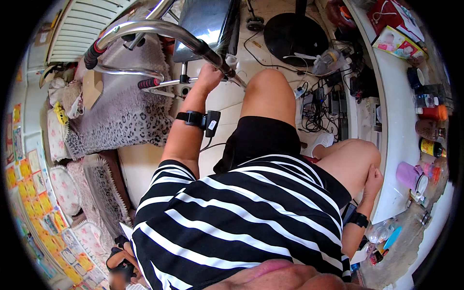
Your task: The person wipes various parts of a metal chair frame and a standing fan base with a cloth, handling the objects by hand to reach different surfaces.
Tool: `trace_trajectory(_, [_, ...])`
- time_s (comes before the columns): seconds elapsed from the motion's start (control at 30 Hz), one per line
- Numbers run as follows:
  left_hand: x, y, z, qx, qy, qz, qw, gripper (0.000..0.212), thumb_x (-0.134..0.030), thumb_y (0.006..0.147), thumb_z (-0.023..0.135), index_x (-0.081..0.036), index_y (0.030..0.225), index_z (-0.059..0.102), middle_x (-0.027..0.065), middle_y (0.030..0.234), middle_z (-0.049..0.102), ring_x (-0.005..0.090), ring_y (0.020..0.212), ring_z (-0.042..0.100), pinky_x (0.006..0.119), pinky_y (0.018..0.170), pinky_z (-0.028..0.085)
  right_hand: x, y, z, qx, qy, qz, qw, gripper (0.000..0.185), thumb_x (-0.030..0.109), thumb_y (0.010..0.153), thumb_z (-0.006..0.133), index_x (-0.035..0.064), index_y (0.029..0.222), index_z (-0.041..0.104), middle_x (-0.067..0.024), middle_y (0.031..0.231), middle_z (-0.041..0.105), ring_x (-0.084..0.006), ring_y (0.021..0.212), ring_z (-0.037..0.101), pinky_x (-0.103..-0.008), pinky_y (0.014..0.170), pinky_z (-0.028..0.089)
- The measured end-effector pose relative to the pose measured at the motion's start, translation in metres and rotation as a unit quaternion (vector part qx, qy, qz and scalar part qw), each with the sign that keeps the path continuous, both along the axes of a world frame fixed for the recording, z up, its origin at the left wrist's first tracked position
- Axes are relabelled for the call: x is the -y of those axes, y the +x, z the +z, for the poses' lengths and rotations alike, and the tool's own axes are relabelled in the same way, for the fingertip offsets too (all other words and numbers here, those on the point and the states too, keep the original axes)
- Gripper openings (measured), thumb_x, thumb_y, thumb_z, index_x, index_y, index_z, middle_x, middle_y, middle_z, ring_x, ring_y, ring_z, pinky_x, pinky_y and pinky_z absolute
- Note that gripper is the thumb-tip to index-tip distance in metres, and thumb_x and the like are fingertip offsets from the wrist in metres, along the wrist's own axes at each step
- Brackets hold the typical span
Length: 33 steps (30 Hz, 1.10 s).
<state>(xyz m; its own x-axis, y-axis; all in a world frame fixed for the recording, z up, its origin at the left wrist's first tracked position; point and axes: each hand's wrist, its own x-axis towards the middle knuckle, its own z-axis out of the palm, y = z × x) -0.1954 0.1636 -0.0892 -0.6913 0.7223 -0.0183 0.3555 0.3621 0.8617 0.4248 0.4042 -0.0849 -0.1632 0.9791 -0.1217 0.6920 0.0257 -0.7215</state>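
My left hand (211,77) is closed at the tube of a chrome walking frame (152,27), where the tube has a dark section. Black-and-red foam grips (148,83) cover parts of the frame. A black strap around my left forearm carries a small black device (212,123) with a cable. Loosely curled, my right hand (373,181) lies against my bent right knee (362,154), with nothing visible in it. There is a black band (359,219) on the right wrist. Beyond the left hand stands a glossy black seat (203,29).
A tangle of cables and adapters (319,108) lies on the tiled floor beside a round black base (295,38). Bottles and a purple cup (407,175) stand on the white tabletop (393,119) at right. Left are covered sofas (119,119); another person (123,261) is at lower left.
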Motion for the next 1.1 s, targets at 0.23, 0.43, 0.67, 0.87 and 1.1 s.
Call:
trace_trajectory(0.23, [0.024,0.016,0.029,-0.083,-0.18,-0.001,0.98,0.02,-0.01,0.078,0.059,0.0,0.094,0.068,0.0156,0.087,0.066,0.025,0.081,0.062,0.035,0.074,0.048,0.01,-0.005,0.01,0.013,0.026,-0.008,1.0,0.046,0.022,0.092,0.061,0.0046,0.056,0.039,0.0041,0.054,0.037,-0.0069,0.054,0.031,-0.0295,0.047,0.026])
trace_trajectory(0.43, [0.03,-0.01,-0.019,-0.2,-0.065,0.056,0.976,0.024,-0.016,0.076,0.054,-0.004,0.093,0.067,0.0228,0.095,0.063,0.042,0.093,0.056,0.052,0.084,0.043,0.003,0.006,-0.001,0.014,0.01,-0.024,1.0,0.046,0.024,0.093,0.061,0.0062,0.056,0.039,0.0044,0.054,0.037,-0.0064,0.054,0.03,-0.0279,0.048,0.025])
trace_trajectory(0.67, [0.015,-0.028,-0.051,-0.148,-0.157,0.008,0.977,0.032,-0.031,0.085,0.053,-0.006,0.1,0.065,0.0256,0.1,0.064,0.0455,0.096,0.059,0.05,0.084,0.046,0.0,-0.012,0.004,-0.006,-0.006,-0.037,0.999,0.047,0.025,0.093,0.061,0.0048,0.056,0.039,0.0037,0.054,0.036,-0.0066,0.055,0.031,-0.0292,0.047,0.026])
trace_trajectory(0.87, [0.029,-0.003,0.014,-0.094,-0.371,-0.03,0.923,0.028,-0.024,0.084,0.059,0.002,0.095,0.064,0.0263,0.093,0.064,0.0412,0.089,0.061,0.046,0.079,0.048,0.005,-0.013,0.005,0.031,0.06,-0.011,0.998,0.046,0.025,0.092,0.06,0.0005,0.059,0.04,0.0001,0.053,0.034,-0.0088,0.055,0.031,-0.0315,0.048,0.027])
trace_trajectory(1.1, [0.057,0.083,0.038,-0.221,0.065,0.014,0.973,0.018,-0.011,0.09,0.054,-0.002,0.103,0.063,0.0163,0.09,0.064,0.0279,0.08,0.063,0.034,0.069,0.05,0.007,-0.004,0.007,0.028,0.038,-0.042,0.998,0.044,0.023,0.093,0.058,0.0025,0.059,0.039,0.0019,0.054,0.034,-0.0078,0.055,0.031,-0.0308,0.048,0.026])
